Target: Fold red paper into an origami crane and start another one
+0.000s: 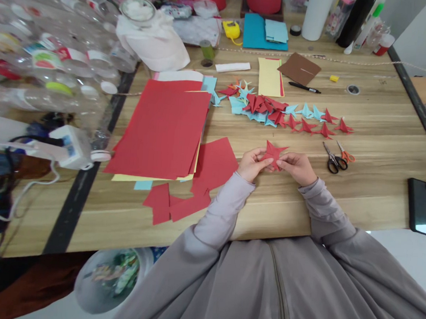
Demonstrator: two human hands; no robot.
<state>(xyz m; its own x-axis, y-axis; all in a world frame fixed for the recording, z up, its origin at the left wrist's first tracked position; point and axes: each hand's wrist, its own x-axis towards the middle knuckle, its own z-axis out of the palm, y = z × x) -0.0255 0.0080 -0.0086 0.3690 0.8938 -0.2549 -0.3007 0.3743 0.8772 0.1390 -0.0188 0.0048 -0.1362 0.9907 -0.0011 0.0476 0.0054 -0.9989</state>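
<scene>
Red pointed folded-paper figure: located just right of the centre of the frame, held over the pale wood-grain table. Contact between the figure and the table surface cannot be determined.

Left hand: nearly closed, fingers curled. Thumb and fingers pinch the left side of the figure, with the thumb laid across its near face. Right hand: nearly closed, fingers bent inward. Thumb and index finger grip the right edge of the figure. The fingertips of the two hands are close together; the pointed tips of the figure project above them.

Adjacent items: a row of red folded-paper figures extends across the upper right of centre, below a shorter row of light-blue folded-paper figures. Both adjoin a mixed heap of red and light-blue figures. Black-handled scissors lie to the right of the right hand, beside smaller orange-handled scissors. A stack of large red paper sheets occupies the left of centre. A loose red paper sheet lies between the stack and the left hand.
</scene>
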